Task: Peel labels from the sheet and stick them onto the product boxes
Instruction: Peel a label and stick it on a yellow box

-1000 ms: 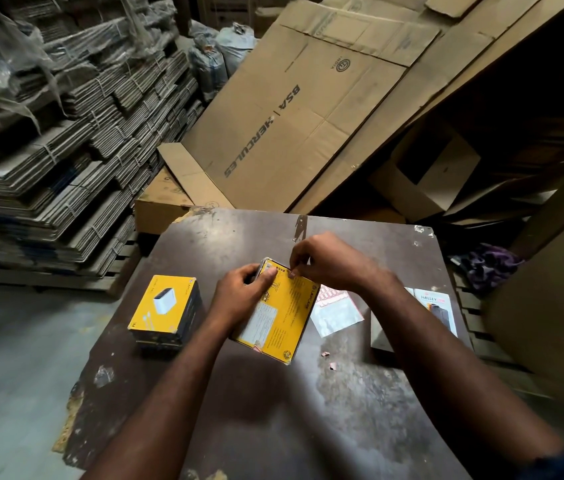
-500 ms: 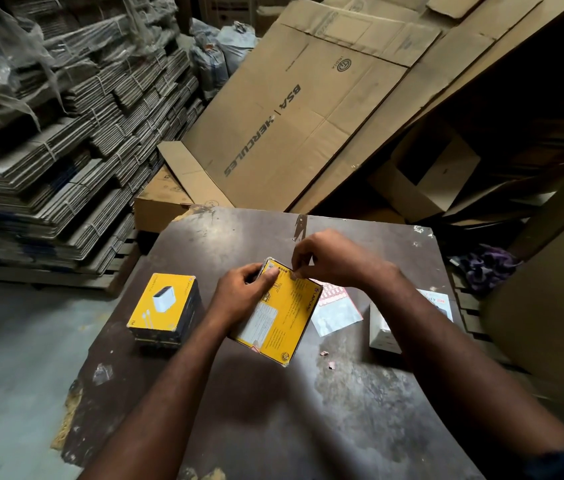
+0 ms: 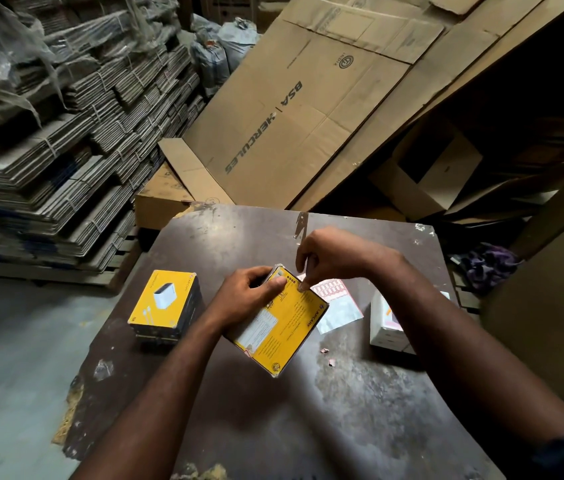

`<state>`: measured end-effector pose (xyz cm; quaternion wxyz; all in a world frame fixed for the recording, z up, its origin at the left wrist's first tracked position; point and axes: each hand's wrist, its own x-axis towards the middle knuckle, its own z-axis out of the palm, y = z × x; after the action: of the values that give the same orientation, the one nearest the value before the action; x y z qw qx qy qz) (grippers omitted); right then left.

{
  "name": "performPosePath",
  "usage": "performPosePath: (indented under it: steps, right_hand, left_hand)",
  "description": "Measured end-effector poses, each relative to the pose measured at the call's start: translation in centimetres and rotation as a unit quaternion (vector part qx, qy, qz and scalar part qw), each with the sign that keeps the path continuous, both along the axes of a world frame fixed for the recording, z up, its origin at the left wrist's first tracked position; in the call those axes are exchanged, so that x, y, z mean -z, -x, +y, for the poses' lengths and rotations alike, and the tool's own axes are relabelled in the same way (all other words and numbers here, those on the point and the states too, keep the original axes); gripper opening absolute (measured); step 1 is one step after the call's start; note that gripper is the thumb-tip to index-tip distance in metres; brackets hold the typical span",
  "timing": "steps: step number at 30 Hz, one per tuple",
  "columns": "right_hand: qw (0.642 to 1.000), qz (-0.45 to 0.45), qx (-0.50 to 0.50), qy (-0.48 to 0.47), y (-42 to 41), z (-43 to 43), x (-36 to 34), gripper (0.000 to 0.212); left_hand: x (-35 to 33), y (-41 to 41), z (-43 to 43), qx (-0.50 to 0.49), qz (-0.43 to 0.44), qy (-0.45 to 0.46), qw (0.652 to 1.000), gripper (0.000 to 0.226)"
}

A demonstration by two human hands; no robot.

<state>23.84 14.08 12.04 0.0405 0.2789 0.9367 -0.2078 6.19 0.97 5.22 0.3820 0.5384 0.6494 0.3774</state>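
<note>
Box (image 3: 284, 327): yellow, tilted over table (image 3: 342, 427).
Left hand (image 3: 245, 299): gripped box's far-left edge.
Right hand (image 3: 336, 258): fingertips (image 3: 303, 287) bunched on box's far edge; grip unclear.
Sheet (image 3: 337, 301): lay on table behind box.

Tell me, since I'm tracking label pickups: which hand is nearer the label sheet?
Right. The right hand is at the left edge of the label sheet; the left hand grips the yellow box farther left.

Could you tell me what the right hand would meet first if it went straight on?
Most likely the yellow box in the left hand; the right hand points down at its upper face.
</note>
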Motion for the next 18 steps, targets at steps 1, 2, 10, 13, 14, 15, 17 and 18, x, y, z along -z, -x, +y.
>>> performPosePath:
  steps: [1, 2, 10, 13, 14, 15, 17, 18]
  right_hand:
    - [1.000, -0.007, 0.001, 0.012, 0.0, 0.2, -0.2, 0.031]
    - [1.000, -0.010, 0.001, 0.027, -0.1, 0.5, -0.3, 0.032]
    - [0.976, 0.149, 0.155, -0.042, -1.7, 1.7, 2.4, 0.015]
    - [0.931, 0.261, 0.253, -0.039, -2.3, 1.4, 3.4, 0.009]
    - [0.927, 0.271, 0.256, 0.030, -2.3, 1.1, 3.4, 0.015]
    - [0.924, 0.269, 0.247, 0.114, -2.2, 0.6, 3.3, 0.021]
    - [0.902, 0.251, 0.219, 0.274, -2.0, -1.0, 3.0, 0.035]
    - [0.887, 0.249, 0.208, 0.328, -1.8, -1.7, 3.2, 0.041]
  left_hand:
    - [-0.2, -0.1, 0.1, 0.006, 0.002, 0.000, 1.000, 0.041]
    - [-0.3, -0.2, 0.2, 0.008, 0.003, -0.002, 1.000, 0.039]
    - [-0.1, -0.1, -0.1, -0.006, -0.067, 0.002, 0.998, 0.039]
    - [-0.1, 0.1, 0.0, -0.019, -0.092, 0.010, 0.996, 0.042]
    - [-0.2, 0.0, 0.0, -0.027, -0.095, 0.007, 0.995, 0.042]
    - [-0.2, 0.0, 0.1, -0.034, -0.096, 0.001, 0.995, 0.042]
    - [-0.1, -0.1, 0.3, -0.043, -0.094, -0.010, 0.995, 0.041]
    - [0.0, -0.1, 0.4, -0.048, -0.090, -0.014, 0.995, 0.042]
